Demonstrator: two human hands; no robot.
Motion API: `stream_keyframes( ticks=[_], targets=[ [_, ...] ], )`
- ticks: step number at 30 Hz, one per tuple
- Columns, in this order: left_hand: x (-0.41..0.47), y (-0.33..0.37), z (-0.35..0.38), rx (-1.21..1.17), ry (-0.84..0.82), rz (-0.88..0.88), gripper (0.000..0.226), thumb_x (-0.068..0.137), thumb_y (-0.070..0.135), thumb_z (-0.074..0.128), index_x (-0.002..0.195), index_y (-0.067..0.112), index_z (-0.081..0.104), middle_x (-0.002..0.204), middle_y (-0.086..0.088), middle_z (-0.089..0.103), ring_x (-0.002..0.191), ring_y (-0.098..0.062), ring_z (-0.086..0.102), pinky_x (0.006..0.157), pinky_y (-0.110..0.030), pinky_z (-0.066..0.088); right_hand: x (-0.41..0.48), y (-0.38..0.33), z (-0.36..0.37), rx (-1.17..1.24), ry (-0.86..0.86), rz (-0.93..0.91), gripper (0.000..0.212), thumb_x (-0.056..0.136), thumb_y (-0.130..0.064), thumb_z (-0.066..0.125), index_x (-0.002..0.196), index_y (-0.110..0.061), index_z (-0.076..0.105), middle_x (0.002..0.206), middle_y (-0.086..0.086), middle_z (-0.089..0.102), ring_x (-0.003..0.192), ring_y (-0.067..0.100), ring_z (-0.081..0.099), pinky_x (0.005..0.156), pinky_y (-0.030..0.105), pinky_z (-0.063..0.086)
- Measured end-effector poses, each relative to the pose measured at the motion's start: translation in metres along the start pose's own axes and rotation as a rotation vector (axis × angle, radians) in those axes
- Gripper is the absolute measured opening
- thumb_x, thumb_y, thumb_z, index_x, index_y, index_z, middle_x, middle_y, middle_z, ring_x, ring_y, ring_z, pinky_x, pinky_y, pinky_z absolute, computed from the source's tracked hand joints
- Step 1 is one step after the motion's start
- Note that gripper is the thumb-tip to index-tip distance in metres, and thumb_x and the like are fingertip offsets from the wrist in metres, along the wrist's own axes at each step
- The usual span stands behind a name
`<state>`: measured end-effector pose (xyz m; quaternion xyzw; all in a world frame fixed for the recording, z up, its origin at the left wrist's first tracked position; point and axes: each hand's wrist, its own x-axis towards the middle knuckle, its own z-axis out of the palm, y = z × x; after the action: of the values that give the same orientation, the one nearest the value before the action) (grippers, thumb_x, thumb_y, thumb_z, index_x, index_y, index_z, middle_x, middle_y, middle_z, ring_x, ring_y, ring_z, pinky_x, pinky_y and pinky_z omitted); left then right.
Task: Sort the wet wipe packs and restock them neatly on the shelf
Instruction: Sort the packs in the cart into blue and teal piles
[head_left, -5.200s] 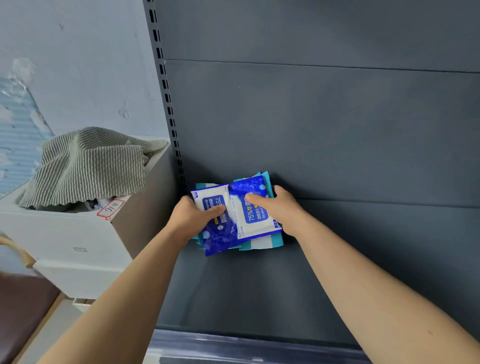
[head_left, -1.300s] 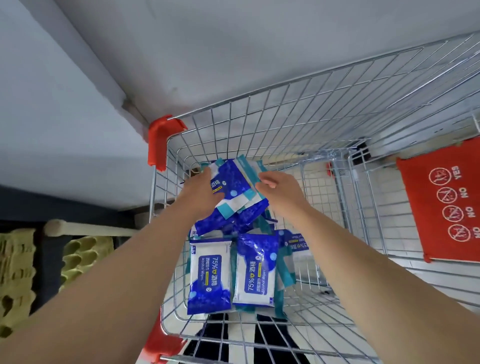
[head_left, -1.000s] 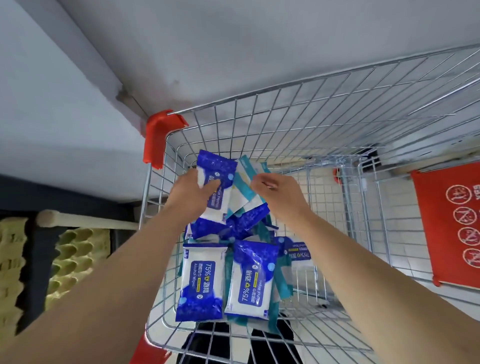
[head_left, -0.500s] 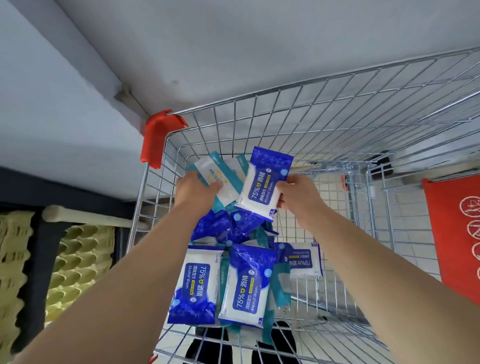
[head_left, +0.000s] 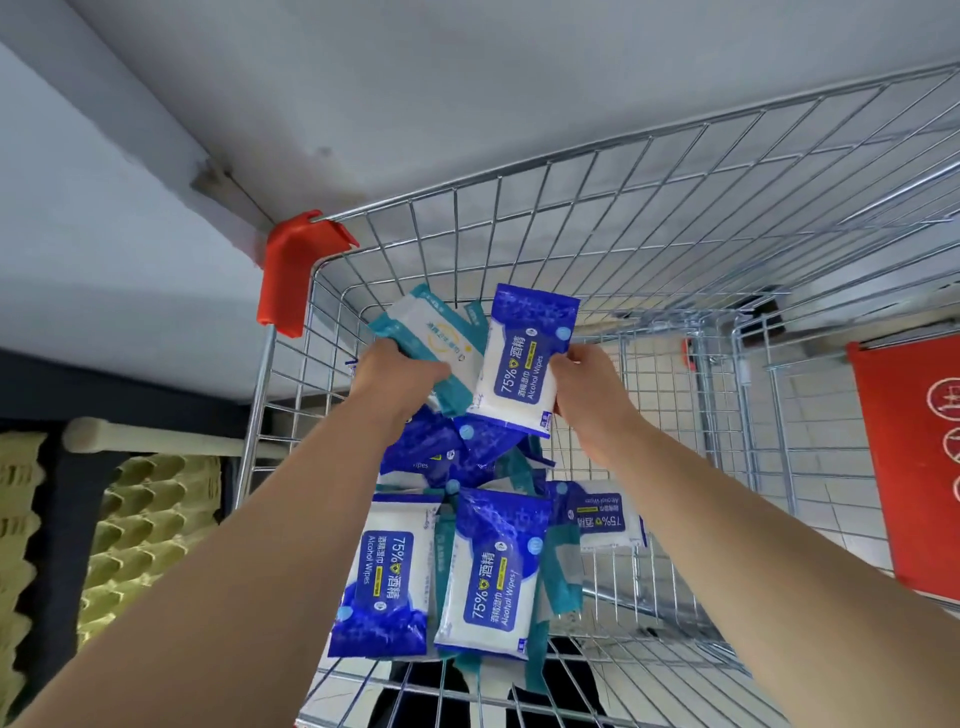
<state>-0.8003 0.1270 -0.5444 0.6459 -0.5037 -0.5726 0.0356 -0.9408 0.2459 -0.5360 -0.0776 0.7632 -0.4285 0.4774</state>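
Blue alcohol wipes pack (head_left: 524, 364) is pinched by right hand (head_left: 587, 384) fingers, teal wipes pack (head_left: 431, 343) gripped by left hand (head_left: 395, 379), above the wire cart (head_left: 675, 218).

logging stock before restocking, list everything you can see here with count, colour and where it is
held blue pack: one, blue and white, above the pile, pinched by the right hand
held teal pack: at least one, teal and white, gripped by the left hand
loose packs: three blue face up, more blue and teal beneath, total unclear, cart floor
cart: one, silver wire, centre and right
corner guard: one, red, cart rim at left
sign: one, red, right edge
egg trays: a stack, yellowish, lower left
left hand: one, over the cart
right hand: one, over the cart
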Motion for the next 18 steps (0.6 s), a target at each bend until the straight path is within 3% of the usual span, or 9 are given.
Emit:
stream_keyframes(
  ticks=[2,5,9,12,14,18],
  targets=[
    [0.003,0.005,0.005,-0.099,-0.018,-0.036,0.031,0.079,0.008,0.075,0.106,0.011,0.058,0.110,-0.007,0.066,0.096,-0.023,0.066,0.085,-0.042,0.057,0.001,0.000,0.002,-0.002,-0.014,-0.004,0.021,0.099,-0.021,0.045,0.108,-0.005,0.054,0.098,0.005,0.071,0.081,0.013,0.071,0.069,0.032,0.057],
    [0.009,0.006,0.008,-0.244,0.011,-0.079,0.039,0.076,0.003,0.077,0.109,0.008,0.056,0.111,-0.010,0.067,0.094,-0.025,0.067,0.083,-0.046,0.058,0.001,-0.001,0.003,0.025,-0.021,-0.006,0.016,0.099,-0.021,0.045,0.104,-0.007,0.052,0.094,0.003,0.070,0.081,0.013,0.070,0.076,0.038,0.057],
    [-0.004,0.005,0.013,-0.323,0.049,-0.055,0.036,0.078,-0.002,0.074,0.106,0.009,0.054,0.107,-0.008,0.064,0.092,-0.024,0.065,0.074,-0.040,0.058,0.004,0.002,-0.010,0.063,0.027,0.010,0.008,0.099,-0.020,0.047,0.103,-0.015,0.052,0.093,-0.001,0.068,0.080,0.011,0.069,0.075,0.036,0.058],
    [-0.027,0.009,0.022,-0.383,-0.085,-0.013,0.027,0.084,-0.006,0.066,0.105,0.007,0.057,0.106,-0.008,0.065,0.091,-0.022,0.065,0.069,-0.035,0.057,0.004,0.004,-0.035,0.095,0.132,0.049,0.018,0.098,-0.021,0.048,0.115,-0.015,0.049,0.099,0.002,0.068,0.078,0.012,0.069,0.063,0.030,0.057],
    [-0.041,0.012,0.039,-0.308,-0.176,0.029,0.025,0.083,-0.009,0.065,0.097,0.011,0.059,0.102,-0.006,0.067,0.086,-0.018,0.066,0.075,-0.037,0.056,0.004,0.006,-0.063,0.113,0.198,0.078,0.019,0.097,-0.023,0.050,0.115,-0.017,0.047,0.098,0.003,0.068,0.077,0.014,0.069,0.061,0.031,0.056],
    [-0.054,0.016,0.093,-0.085,-0.256,0.063,0.034,0.074,-0.003,0.075,0.098,0.015,0.060,0.103,-0.006,0.069,0.092,-0.022,0.067,0.083,-0.039,0.056,0.008,0.017,-0.128,0.085,0.268,0.132,0.027,0.090,-0.014,0.056,0.117,-0.011,0.052,0.104,0.010,0.069,0.084,0.024,0.070,0.079,0.044,0.056]
  ],
)
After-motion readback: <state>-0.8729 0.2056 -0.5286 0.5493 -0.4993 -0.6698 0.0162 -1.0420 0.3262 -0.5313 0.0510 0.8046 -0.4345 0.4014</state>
